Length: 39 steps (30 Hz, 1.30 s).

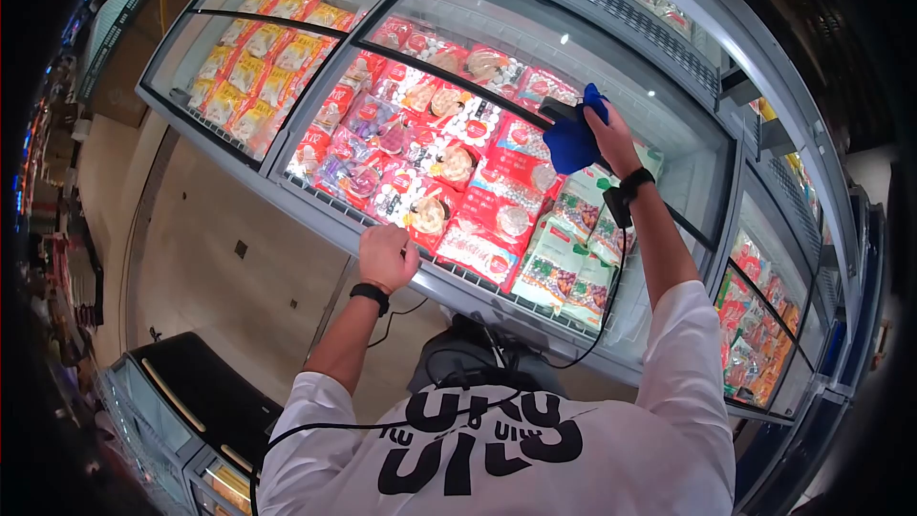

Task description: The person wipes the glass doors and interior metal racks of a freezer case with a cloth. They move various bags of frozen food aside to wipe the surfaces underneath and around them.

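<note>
A blue cloth [573, 141] is bunched in my right hand [616, 139], over the sliding glass lid near its black handle [557, 109]. My left hand [386, 256] is closed on the front rim [449, 289] of the freezer; whether its fingers grip the rim is hard to make out. Below the glass lie red bags of frozen food [497, 208], purple bags [351, 177] and green-and-white bags [559, 263]. Both wrists carry black bands, and a black cable hangs from the right one.
Yellow bags [250, 72] fill the freezer's left compartment. Another freezer section with red and orange bags [755, 320] is at the right. A black-topped case [205, 387] stands at the lower left, beside the tiled floor [258, 268]. Shelving rises behind the freezer.
</note>
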### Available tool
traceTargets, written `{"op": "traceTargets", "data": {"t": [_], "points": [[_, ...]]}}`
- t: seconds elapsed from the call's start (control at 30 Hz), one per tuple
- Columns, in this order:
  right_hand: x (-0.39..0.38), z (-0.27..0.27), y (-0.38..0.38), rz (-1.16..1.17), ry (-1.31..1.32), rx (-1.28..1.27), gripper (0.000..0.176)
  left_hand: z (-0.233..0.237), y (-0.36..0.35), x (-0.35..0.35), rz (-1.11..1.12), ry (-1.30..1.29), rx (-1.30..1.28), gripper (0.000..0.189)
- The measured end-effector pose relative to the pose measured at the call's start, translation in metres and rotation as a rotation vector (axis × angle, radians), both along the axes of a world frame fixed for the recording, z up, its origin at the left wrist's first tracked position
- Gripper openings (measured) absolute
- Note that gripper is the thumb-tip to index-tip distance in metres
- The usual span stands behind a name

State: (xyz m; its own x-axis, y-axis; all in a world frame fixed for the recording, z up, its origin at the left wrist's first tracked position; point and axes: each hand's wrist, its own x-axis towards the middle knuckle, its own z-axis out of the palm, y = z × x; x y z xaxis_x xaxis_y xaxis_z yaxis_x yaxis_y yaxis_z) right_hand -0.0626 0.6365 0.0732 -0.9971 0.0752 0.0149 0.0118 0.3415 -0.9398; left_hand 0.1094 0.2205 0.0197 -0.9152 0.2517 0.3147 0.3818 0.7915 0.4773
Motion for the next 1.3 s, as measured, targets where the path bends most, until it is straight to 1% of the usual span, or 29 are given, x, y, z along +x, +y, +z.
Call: {"op": "traceTargets", "data": {"t": [0.03,0.1,0.13,0.17,0.23,0.27,0.3,0.37,0.4,0.5,0.57,0.6,0.63,0.67,0.7,0.77,0.83,0.9,1.0,1.03,1.1,1.13,1.17,1.23,1.3], "points": [[-0.008,-0.007,-0.001,0.005,-0.004,-0.004,0.036,0.002,0.000,0.000,-0.008,0.000,0.001,0.007],[-0.017,-0.014,-0.009,0.040,-0.133,0.160,0.036,0.000,0.000,-0.001,0.000,-0.007,0.009,0.008],[-0.015,-0.019,-0.014,-0.006,-0.053,0.184,0.036,-0.001,0.000,-0.001,0.001,-0.012,0.022,0.011],[-0.017,-0.025,-0.016,-0.006,-0.056,0.173,0.036,-0.002,0.001,0.000,0.001,-0.014,0.011,0.011],[-0.021,-0.041,-0.010,-0.057,-0.123,-0.164,0.033,-0.003,0.000,-0.002,-0.003,-0.007,0.039,0.010],[-0.021,-0.041,-0.011,-0.071,-0.152,-0.315,0.029,-0.005,0.000,-0.001,0.003,-0.012,0.035,0.011],[-0.019,-0.041,-0.011,-0.078,-0.149,-0.325,0.029,-0.006,-0.001,-0.001,-0.005,-0.010,0.026,0.011],[-0.016,-0.034,-0.014,-0.149,-0.234,-0.433,0.027,-0.007,-0.003,0.000,-0.009,-0.066,-0.005,0.009],[-0.013,-0.030,-0.018,-0.171,-0.265,-0.376,0.027,-0.008,-0.003,0.000,-0.008,-0.058,-0.012,0.009],[-0.002,-0.009,-0.015,-0.074,-0.411,-0.408,0.027,-0.004,-0.002,-0.001,-0.005,0.031,0.003,0.014],[0.008,0.000,-0.020,-0.121,-0.595,-0.444,0.027,0.001,-0.001,0.000,-0.009,0.064,-0.010,0.022],[0.017,0.004,-0.022,-0.080,-0.621,-0.509,0.027,0.002,-0.001,0.000,-0.008,0.073,-0.010,0.022],[0.025,0.007,-0.024,-0.039,-0.667,-0.529,0.028,0.001,-0.002,0.001,0.006,0.067,-0.005,0.029],[0.035,0.012,-0.026,0.003,-0.686,-0.520,0.028,0.000,-0.001,0.003,0.020,0.060,0.003,0.035],[0.046,0.017,-0.030,0.044,-0.705,-0.509,0.029,-0.001,-0.001,0.004,0.021,0.068,0.011,0.035],[0.065,0.024,-0.041,0.095,-0.722,-0.496,0.029,-0.004,-0.002,0.004,0.040,0.108,0.011,0.047],[0.083,0.013,-0.044,0.128,-0.747,-0.403,0.029,-0.001,-0.001,0.005,0.047,0.107,-0.022,0.053],[0.103,0.018,-0.053,0.259,-0.730,-0.295,0.030,-0.002,-0.001,0.006,0.051,0.114,-0.008,0.057],[0.135,0.032,-0.074,0.282,-0.794,-0.223,0.029,-0.003,-0.002,0.007,0.044,0.106,-0.012,0.059],[0.146,0.040,-0.081,0.322,-0.787,-0.228,0.030,-0.004,-0.003,0.007,0.040,0.114,-0.026,0.059],[0.157,0.030,-0.085,0.407,-0.798,-0.213,0.035,0.000,-0.002,0.007,0.026,0.126,-0.036,0.059],[0.162,0.026,-0.086,0.424,-0.805,-0.157,0.043,0.002,-0.001,0.007,0.019,0.126,-0.048,0.059],[0.166,0.027,-0.088,0.462,-0.828,-0.165,0.051,0.004,-0.001,0.007,0.013,0.124,-0.061,0.059],[0.172,0.024,-0.092,0.510,-0.826,-0.099,0.059,-0.001,-0.003,0.006,-0.005,0.135,-0.045,0.058],[0.185,0.039,-0.102,0.578,-0.774,0.084,0.064,0.000,-0.001,0.008,0.006,0.112,-0.098,0.057]]}}
